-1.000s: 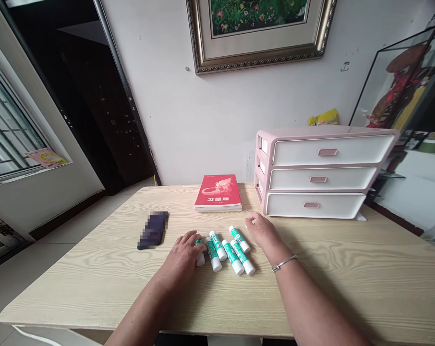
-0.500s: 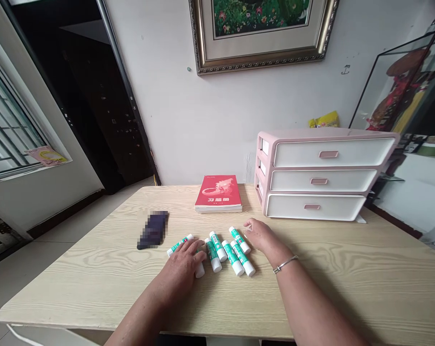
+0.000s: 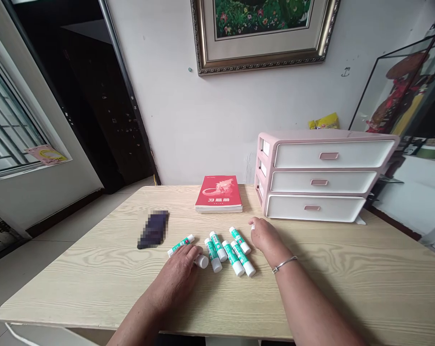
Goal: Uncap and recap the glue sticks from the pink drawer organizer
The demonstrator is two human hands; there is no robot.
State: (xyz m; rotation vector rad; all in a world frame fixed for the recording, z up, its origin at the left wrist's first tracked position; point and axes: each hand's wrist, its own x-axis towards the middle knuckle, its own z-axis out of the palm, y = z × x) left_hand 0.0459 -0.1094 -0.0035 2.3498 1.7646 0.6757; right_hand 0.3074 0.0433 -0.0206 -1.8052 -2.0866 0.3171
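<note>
Under the curled fingers of my left hand (image 3: 183, 266) lies a glue stick (image 3: 202, 261), its white cap sticking out to the right. Another glue stick (image 3: 181, 244) rests just beyond those fingers. Several green-and-white glue sticks (image 3: 233, 258) lie side by side on the table between my hands, with one glue stick (image 3: 239, 240) a little farther back. My right hand (image 3: 265, 234) is closed, right of the group. Between its thumb and fingers shows a small white end, which looks like part of a glue stick; the rest is hidden.
A red book (image 3: 218, 193) lies at the back of the wooden table (image 3: 95, 283). To its right stands a pink-and-white drawer unit (image 3: 325, 175). A dark pixelated object (image 3: 153, 229) lies at the left. A framed picture (image 3: 264, 60) hangs on the wall.
My right hand has shifted slightly right, away from the sticks. Under my left hand the glue stick has turned, so its cap now points more to the right.
</note>
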